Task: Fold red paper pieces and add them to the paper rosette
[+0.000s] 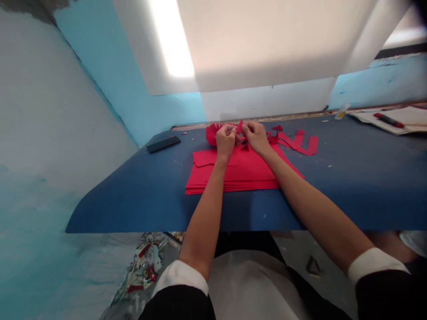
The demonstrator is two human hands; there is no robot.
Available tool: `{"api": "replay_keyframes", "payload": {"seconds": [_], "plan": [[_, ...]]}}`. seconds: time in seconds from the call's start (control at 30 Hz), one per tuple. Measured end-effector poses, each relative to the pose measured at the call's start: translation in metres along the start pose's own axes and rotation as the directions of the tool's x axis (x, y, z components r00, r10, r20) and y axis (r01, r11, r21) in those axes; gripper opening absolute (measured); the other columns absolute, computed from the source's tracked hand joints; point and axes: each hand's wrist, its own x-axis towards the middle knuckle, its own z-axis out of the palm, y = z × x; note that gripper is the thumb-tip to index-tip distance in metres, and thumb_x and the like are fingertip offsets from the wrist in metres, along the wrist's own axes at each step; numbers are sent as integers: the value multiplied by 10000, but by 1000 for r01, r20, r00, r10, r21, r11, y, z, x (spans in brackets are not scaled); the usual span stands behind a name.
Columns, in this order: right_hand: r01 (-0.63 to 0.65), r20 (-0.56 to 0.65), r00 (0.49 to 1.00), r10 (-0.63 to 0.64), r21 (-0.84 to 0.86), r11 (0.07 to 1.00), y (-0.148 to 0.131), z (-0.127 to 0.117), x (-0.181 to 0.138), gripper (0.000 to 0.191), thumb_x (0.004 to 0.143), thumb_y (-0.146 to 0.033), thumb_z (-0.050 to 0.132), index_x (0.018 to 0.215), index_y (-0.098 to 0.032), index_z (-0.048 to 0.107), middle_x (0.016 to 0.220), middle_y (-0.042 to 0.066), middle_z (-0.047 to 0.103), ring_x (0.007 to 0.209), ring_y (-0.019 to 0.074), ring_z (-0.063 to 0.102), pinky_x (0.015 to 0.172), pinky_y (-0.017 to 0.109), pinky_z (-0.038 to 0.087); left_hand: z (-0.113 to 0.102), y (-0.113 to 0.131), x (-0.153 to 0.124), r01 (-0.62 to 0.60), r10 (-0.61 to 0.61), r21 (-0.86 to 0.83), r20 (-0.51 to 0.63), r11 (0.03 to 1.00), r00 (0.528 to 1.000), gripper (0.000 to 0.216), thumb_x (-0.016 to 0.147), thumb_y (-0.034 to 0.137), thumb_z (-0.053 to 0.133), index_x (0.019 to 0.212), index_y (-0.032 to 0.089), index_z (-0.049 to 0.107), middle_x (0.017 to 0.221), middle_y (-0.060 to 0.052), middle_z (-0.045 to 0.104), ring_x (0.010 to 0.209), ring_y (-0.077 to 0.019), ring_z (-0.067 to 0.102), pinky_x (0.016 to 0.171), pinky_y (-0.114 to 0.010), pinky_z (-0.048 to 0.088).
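Both of my hands are stretched out over a stack of red paper sheets (pixel 233 175) on the blue table (pixel 133 195). My left hand (pixel 226 138) and my right hand (pixel 256 136) are closed, pinching a small piece of red paper (pixel 240 128) between them. A pleated red paper fan (pixel 213 131) lies just behind my left hand. Cut red paper strips (pixel 300 143) lie to the right of my right hand.
A black phone (pixel 163 144) lies at the table's back left. Papers and a red-and-black pen (pixel 388 119) sit at the far right, with a small glue bottle (pixel 342 111) nearby. Light blue walls close in behind and left. Scraps litter the floor (pixel 143 266).
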Motion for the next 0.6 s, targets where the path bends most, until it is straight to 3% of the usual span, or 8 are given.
{"api": "replay_keyframes", "payload": {"seconds": [0.23,0.3,0.37,0.43,0.5,0.57,0.6], "plan": [[-84,13,996,89,-219,972,7,-11,7,295,916,-152,509,649,-249,428,680,22,544,706,188,504,741,341,369,-10,4,8,-36,42,98,-59,995,997,323,878,-65,404,829,218,552,484,84,557,411,-87,485,492,-204,376],[-109,64,989,131,-277,955,10,-13,7,311,909,-147,529,629,-244,436,670,22,547,691,183,502,726,340,356,-20,6,15,-37,41,176,-17,984,999,313,867,-57,409,815,212,560,497,74,579,409,-87,488,492,-208,380],[-131,131,975,182,-329,935,14,-14,7,326,913,-167,562,611,-239,462,633,16,529,665,180,497,707,339,350,-34,6,24,-66,31,311,119,948,992,314,836,-61,418,768,198,582,492,58,585,417,-92,504,503,-214,396],[-126,210,954,215,-371,920,19,-14,7,348,915,-188,591,587,-234,485,593,15,517,644,179,507,687,335,350,-50,3,32,-145,-16,455,332,879,943,293,790,-56,469,739,170,648,510,42,605,462,-96,547,535,-212,417],[-95,294,930,222,-392,915,26,-13,7,369,908,-200,607,559,-230,491,588,34,557,642,182,540,669,329,362,-65,-3,37,-293,-38,519,535,803,844,190,779,15,600,756,155,726,570,19,653,536,-111,598,585,-224,456],[-84,314,921,231,-420,904,34,-11,6,359,881,-199,623,544,-232,505,608,66,615,660,198,568,674,331,387,-77,-10,38,-409,-32,503,659,762,751,108,723,135,782,827,164,790,759,-33,764,718,-162,701,725,-271,550],[-94,305,921,242,-428,899,38,-11,5,345,858,-194,638,540,-236,510,617,81,639,672,212,585,688,338,407,-83,-13,37,-448,-15,492,686,747,728,253,644,150,855,893,174,814,889,-64,803,847,-204,739,832,-314,586]]}}
